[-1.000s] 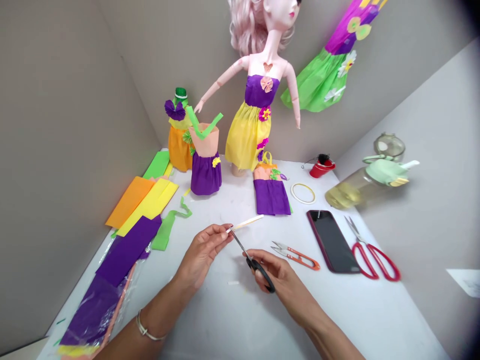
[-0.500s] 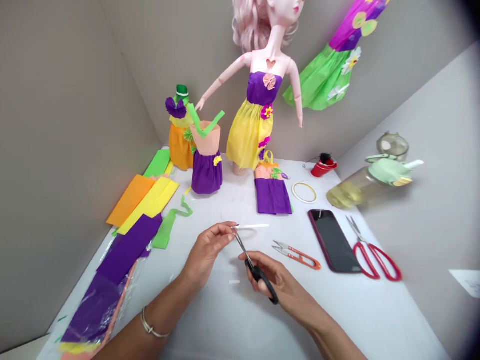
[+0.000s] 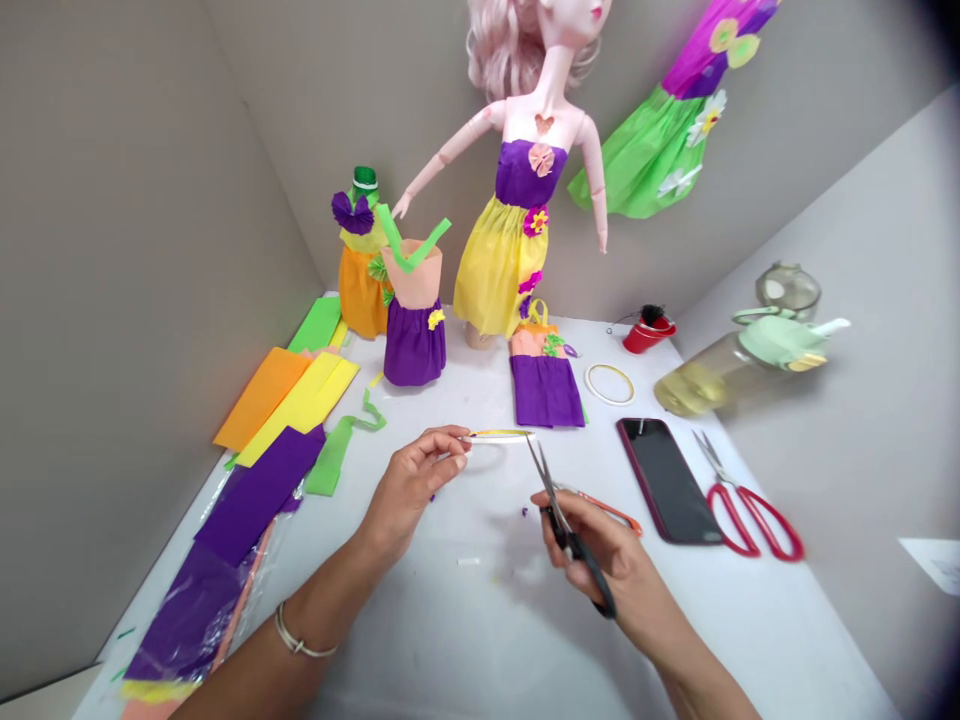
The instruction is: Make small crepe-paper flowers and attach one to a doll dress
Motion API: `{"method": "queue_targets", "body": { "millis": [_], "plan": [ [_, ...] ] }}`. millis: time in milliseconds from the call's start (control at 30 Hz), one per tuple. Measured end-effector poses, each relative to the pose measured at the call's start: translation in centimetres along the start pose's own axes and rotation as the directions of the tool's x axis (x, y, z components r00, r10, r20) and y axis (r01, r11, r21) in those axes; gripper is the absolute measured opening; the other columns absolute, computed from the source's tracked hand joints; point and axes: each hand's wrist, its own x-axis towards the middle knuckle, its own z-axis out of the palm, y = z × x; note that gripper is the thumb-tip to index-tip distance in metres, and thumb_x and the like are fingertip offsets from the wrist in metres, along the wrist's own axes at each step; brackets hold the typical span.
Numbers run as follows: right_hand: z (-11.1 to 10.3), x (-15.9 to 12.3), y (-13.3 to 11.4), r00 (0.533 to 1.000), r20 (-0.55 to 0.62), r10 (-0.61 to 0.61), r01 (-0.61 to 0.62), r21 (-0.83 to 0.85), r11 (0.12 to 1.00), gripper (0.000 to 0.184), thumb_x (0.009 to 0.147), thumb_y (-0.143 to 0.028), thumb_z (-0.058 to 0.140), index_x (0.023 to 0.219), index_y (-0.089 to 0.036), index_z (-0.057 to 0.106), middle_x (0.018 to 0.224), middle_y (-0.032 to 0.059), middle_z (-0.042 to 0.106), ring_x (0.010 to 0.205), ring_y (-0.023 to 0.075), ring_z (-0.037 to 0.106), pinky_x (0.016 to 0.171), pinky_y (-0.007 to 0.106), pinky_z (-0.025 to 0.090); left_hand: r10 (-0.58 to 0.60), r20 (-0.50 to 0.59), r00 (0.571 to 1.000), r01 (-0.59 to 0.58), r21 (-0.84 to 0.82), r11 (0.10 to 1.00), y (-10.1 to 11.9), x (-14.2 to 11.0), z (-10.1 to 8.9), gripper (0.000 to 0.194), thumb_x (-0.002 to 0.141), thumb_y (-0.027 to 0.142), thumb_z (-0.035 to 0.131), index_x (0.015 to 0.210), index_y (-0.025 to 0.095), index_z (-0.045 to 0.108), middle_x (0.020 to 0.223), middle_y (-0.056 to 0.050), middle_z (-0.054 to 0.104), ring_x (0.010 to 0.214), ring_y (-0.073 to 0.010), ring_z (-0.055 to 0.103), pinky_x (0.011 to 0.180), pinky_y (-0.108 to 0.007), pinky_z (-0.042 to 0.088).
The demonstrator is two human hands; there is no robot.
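Note:
My left hand pinches the near end of a thin white and yellow strip, which sticks out level to the right above the table. In my right hand is a pair of black-handled scissors. Their slightly parted blades point up and reach the strip's right end. Small purple scraps lie on the table below, one of them a purple bit near the scissors. A short white piece rests between my hands. Orange thread snips are partly hidden behind my right hand.
Folded coloured sheets line the left side. A large doll and a small purple-skirted dress stand at the back. On the right are a phone, red-handled scissors, a tape roll and a bottle.
The scissors moved right, from beside my left fingertips to the strip's far end. The strip rose slightly and now shows a yellow edge. Purple scraps now show on the table.

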Motion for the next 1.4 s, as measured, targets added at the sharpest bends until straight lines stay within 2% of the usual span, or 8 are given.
{"method": "queue_targets", "body": {
  "millis": [67,167,267,333,533,700,1000,1400],
  "plan": [
    [-0.8,-0.4,0.5,1.000,-0.001,-0.029,0.027,-0.301,0.953,0.043,0.086,-0.037,0.065,0.126,-0.027,0.053,0.088,0.0039,0.059,0.075,0.0186,0.058,0.069,0.031,0.051,0.035,0.014,0.999,-0.036,0.056,0.998,0.2,0.3,-0.3,0.005,0.079,0.025,0.066,0.078,0.020,0.066,0.117,-0.006,0.063,0.113,-0.0224,0.057,0.097,-0.030,0.041],
    [-1.3,-1.0,2.0,0.993,0.068,-0.093,0.114,-0.704,0.701,0.046,0.084,-0.016,0.060,0.128,-0.026,0.050,0.107,0.0090,0.062,0.091,0.0241,0.062,0.073,0.036,0.054,0.078,0.091,0.993,-0.098,0.244,0.965,0.5,0.8,-0.7,0.005,0.079,0.023,0.065,0.075,0.020,0.065,0.120,-0.006,0.061,0.099,-0.0197,0.061,0.083,-0.027,0.048],
    [-1.3,-1.3,2.8,0.974,0.170,-0.152,0.220,-0.870,0.442,0.036,0.084,-0.009,0.053,0.118,-0.022,0.057,0.112,0.0119,0.063,0.097,0.0289,0.062,0.076,0.041,0.052,0.087,0.099,0.991,-0.121,0.415,0.902,1.0,1.2,-1.4,0.008,0.080,0.023,0.062,0.074,0.020,0.065,0.123,-0.004,0.060,0.078,-0.0144,0.060,0.065,-0.025,0.048],
    [-0.9,-1.1,2.3,0.968,0.202,-0.147,0.245,-0.888,0.390,0.030,0.087,-0.008,0.049,0.111,-0.021,0.061,0.105,0.0103,0.065,0.091,0.0275,0.063,0.077,0.041,0.051,0.131,0.044,0.990,-0.137,0.453,0.881,1.2,1.2,-2.3,0.006,0.080,0.023,0.062,0.075,0.020,0.064,0.118,-0.003,0.061,0.070,-0.0121,0.055,0.064,-0.025,0.046],
    [2.0,1.9,-1.5,0.993,0.111,0.046,0.057,-0.771,0.634,0.023,0.095,-0.015,0.045,0.103,-0.022,0.065,0.091,0.0051,0.064,0.074,0.0192,0.064,0.065,0.030,0.046,0.054,-0.056,0.997,-0.035,0.289,0.957,0.8,-0.1,-5.6,0.012,0.079,0.029,0.068,0.077,0.020,0.061,0.110,-0.003,0.063,0.082,-0.0142,0.055,0.068,-0.024,0.042],
    [5.6,5.6,-1.9,0.977,0.174,0.126,0.010,-0.621,0.784,0.021,0.093,-0.020,0.051,0.108,-0.024,0.065,0.096,0.0035,0.068,0.084,0.0197,0.065,0.074,0.029,0.045,-0.035,-0.135,0.990,0.047,0.090,0.995,-0.6,-1.5,-6.5,0.012,0.080,0.028,0.068,0.076,0.019,0.060,0.103,-0.001,0.062,0.076,-0.0109,0.054,0.074,-0.023,0.042],
    [8.6,8.8,0.0,0.980,0.119,0.158,-0.063,-0.569,0.820,0.021,0.085,-0.015,0.052,0.102,-0.021,0.062,0.085,0.0020,0.066,0.074,0.0158,0.059,0.069,0.026,0.039,-0.028,-0.005,1.000,0.029,0.130,0.991,-1.1,-1.3,-7.9,0.013,0.083,0.028,0.067,0.080,0.019,0.057,0.105,-0.004,0.061,0.107,-0.0185,0.058,0.094,-0.028,0.041],
    [9.4,9.2,-0.3,0.971,0.057,0.233,-0.172,-0.510,0.843,0.012,0.079,-0.013,0.052,0.076,-0.022,0.060,0.070,-0.0030,0.059,0.061,0.0122,0.049,0.058,0.025,0.033,-0.059,0.049,0.997,0.050,0.165,0.985,-1.7,-1.1,-7.9,0.014,0.084,0.029,0.065,0.080,0.020,0.054,0.107,-0.005,0.063,0.108,-0.0196,0.059,0.097,-0.030,0.041]
  ]
}}
